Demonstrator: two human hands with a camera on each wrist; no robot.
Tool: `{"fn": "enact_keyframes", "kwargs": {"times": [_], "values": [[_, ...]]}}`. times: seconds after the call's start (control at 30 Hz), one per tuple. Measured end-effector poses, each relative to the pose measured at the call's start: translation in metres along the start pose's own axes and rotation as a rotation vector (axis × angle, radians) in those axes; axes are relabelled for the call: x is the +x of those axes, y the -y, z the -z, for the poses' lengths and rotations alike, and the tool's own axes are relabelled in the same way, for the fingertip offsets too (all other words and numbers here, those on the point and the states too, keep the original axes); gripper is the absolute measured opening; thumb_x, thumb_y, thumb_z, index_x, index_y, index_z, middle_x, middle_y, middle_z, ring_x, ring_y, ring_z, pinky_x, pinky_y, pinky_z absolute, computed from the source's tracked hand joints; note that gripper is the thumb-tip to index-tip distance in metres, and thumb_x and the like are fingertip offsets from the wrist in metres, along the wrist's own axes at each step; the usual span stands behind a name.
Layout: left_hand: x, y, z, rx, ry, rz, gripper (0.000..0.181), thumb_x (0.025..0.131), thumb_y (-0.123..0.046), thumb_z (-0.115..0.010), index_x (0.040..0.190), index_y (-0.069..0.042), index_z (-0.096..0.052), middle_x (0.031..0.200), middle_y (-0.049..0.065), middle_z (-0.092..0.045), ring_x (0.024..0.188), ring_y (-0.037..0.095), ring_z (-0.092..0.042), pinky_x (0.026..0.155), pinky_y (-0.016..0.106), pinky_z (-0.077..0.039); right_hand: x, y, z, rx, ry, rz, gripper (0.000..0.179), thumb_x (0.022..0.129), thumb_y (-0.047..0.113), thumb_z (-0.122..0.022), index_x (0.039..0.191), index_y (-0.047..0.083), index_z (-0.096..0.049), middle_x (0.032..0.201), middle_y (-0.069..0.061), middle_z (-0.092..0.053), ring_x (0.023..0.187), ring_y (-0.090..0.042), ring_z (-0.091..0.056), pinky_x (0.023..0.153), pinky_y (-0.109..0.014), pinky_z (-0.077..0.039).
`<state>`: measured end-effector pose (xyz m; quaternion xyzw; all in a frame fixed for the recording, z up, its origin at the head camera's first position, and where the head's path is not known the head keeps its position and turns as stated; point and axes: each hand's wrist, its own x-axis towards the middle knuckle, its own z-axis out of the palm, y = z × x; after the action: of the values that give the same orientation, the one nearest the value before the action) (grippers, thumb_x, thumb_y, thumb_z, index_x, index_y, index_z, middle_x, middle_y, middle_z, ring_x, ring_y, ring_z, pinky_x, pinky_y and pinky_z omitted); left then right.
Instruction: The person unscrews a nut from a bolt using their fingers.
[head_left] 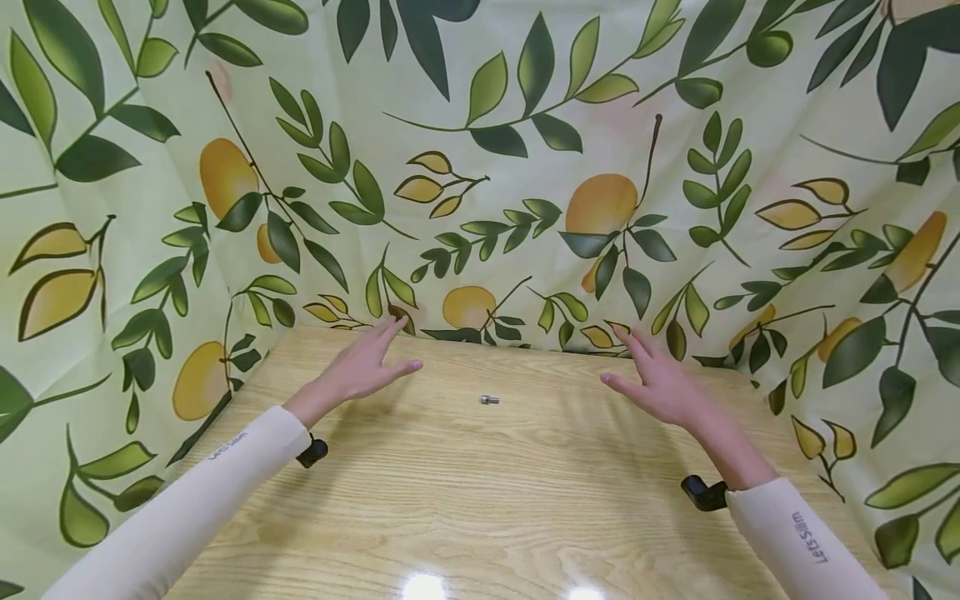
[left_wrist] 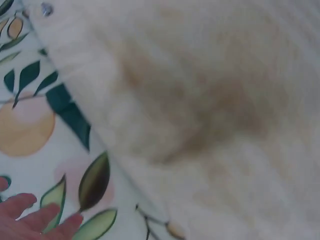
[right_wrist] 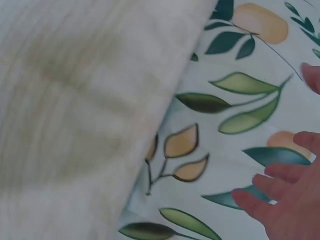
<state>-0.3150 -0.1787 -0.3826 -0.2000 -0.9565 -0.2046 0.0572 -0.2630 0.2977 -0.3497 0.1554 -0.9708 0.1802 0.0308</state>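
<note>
A small silver metal bolt (head_left: pixel 489 400) with a thicker head at its left end lies on its side on the wooden table, between the two hands. My left hand (head_left: pixel 367 362) hovers over the far left of the table, fingers spread and thumb pointing toward the bolt. To the right, my right hand (head_left: pixel 656 379) is held over the far part of the table, with fingers extended and nothing in it. Fingertips of the left hand (left_wrist: pixel 40 217) show at the lower left of the left wrist view; the right hand (right_wrist: pixel 287 195) appears along the right edge of its own view.
The light wood-grain table (head_left: pixel 480 483) reaches to a hanging cloth (head_left: pixel 480 208) printed with leaves and fruit, at the back and both sides. Black wrist cameras (head_left: pixel 705 493) sit at the sleeve cuffs. Two bright light reflections lie near the front.
</note>
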Motion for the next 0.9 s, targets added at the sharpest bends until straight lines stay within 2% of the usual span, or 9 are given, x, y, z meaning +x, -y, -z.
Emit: {"fn": "enact_keyframes", "kwargs": {"times": [0.1, 0.2, 0.3, 0.4, 0.57, 0.77, 0.9], "values": [[-0.003, -0.001, -0.015, -0.058, 0.024, -0.006, 0.093, 0.096, -0.057, -0.065, 0.163, -0.007, -0.026, 0.167, 0.023, -0.031, 0.152, 0.046, -0.033, 0.122, 0.066, -0.031, 0.001, -0.002, -0.014, 0.026, 0.018, 0.022, 0.087, 0.103, 0.05, -0.058, 0.165, 0.005, -0.017, 0.167, -0.034, -0.017, 0.147, -0.061, -0.028, 0.112, -0.078, -0.032], [-0.004, -0.002, -0.028, -0.078, 0.043, -0.01, 0.089, 0.095, -0.053, -0.069, 0.16, -0.003, -0.034, 0.161, 0.025, -0.04, 0.146, 0.047, -0.043, 0.119, 0.064, -0.037, 0.003, -0.004, -0.029, 0.078, 0.024, 0.036, 0.086, 0.102, 0.047, -0.061, 0.164, 0.003, -0.02, 0.166, -0.033, -0.023, 0.148, -0.058, -0.029, 0.113, -0.076, -0.032], [-0.003, -0.005, -0.038, -0.087, 0.066, -0.026, 0.08, 0.096, -0.047, -0.07, 0.154, 0.001, -0.043, 0.154, 0.028, -0.047, 0.132, 0.046, -0.057, 0.111, 0.061, -0.047, 0.005, -0.003, -0.043, 0.125, 0.007, 0.046, 0.084, 0.102, 0.044, -0.063, 0.162, 0.002, -0.024, 0.164, -0.032, -0.029, 0.148, -0.056, -0.03, 0.114, -0.075, -0.033], [0.0, -0.011, -0.047, -0.092, 0.074, -0.057, 0.066, 0.096, -0.039, -0.072, 0.144, 0.004, -0.055, 0.143, 0.025, -0.057, 0.119, 0.04, -0.066, 0.102, 0.055, -0.056, 0.005, 0.0, -0.056, 0.141, -0.005, 0.046, 0.082, 0.101, 0.042, -0.064, 0.16, -0.001, -0.028, 0.162, -0.032, -0.034, 0.147, -0.055, -0.034, 0.114, -0.073, -0.035], [0.006, -0.024, -0.065, -0.095, 0.067, -0.116, 0.045, 0.095, -0.029, -0.075, 0.126, 0.004, -0.069, 0.126, 0.018, -0.067, 0.113, 0.033, -0.067, 0.099, 0.049, -0.057, 0.007, 0.006, -0.074, 0.159, -0.007, 0.045, 0.078, 0.1, 0.04, -0.066, 0.158, -0.001, -0.033, 0.158, -0.031, -0.039, 0.143, -0.052, -0.041, 0.112, -0.07, -0.039], [0.018, -0.036, -0.089, -0.106, 0.074, -0.144, 0.039, 0.094, -0.023, -0.076, 0.123, 0.003, -0.071, 0.117, 0.015, -0.07, 0.104, 0.028, -0.068, 0.094, 0.044, -0.057, 0.013, 0.015, -0.088, 0.172, -0.021, 0.066, 0.074, 0.099, 0.032, -0.07, 0.156, 0.0, -0.038, 0.154, -0.031, -0.044, 0.135, -0.051, -0.051, 0.107, -0.068, -0.046], [0.027, -0.043, -0.1, -0.097, 0.072, -0.147, 0.038, 0.092, -0.021, -0.078, 0.121, 0.003, -0.072, 0.112, 0.014, -0.071, 0.098, 0.024, -0.067, 0.091, 0.042, -0.058, 0.016, 0.02, -0.096, 0.182, 0.008, 0.071, 0.074, 0.098, 0.031, -0.071, 0.156, -0.001, -0.038, 0.154, -0.029, -0.046, 0.132, -0.048, -0.055, 0.105, -0.065, -0.049]]}}
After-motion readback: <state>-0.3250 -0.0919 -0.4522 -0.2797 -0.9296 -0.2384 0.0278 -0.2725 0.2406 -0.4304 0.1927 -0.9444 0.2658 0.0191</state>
